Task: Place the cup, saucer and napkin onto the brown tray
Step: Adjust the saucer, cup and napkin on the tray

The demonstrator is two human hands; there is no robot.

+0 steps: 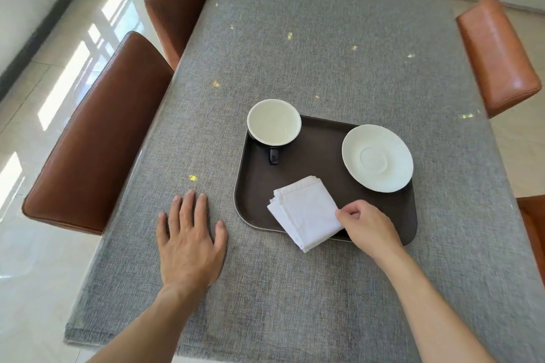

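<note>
A brown tray (318,165) lies on the grey table. A black cup with a white inside (273,122) stands at the tray's far left corner, its handle pointing towards me. At the far right of the tray sits a white saucer (377,158), its edge over the rim. A folded white napkin (305,212) rests on the tray's near edge, one corner hanging over the rim onto the table. My right hand (367,227) pinches the napkin's right corner. My left hand (190,242) lies flat on the table, left of the tray, fingers spread.
A grey cloth covers the table (324,53). Two brown leather chairs (97,138) stand along the left side, and orange-brown chairs (498,56) along the right. The floor is glossy pale tile.
</note>
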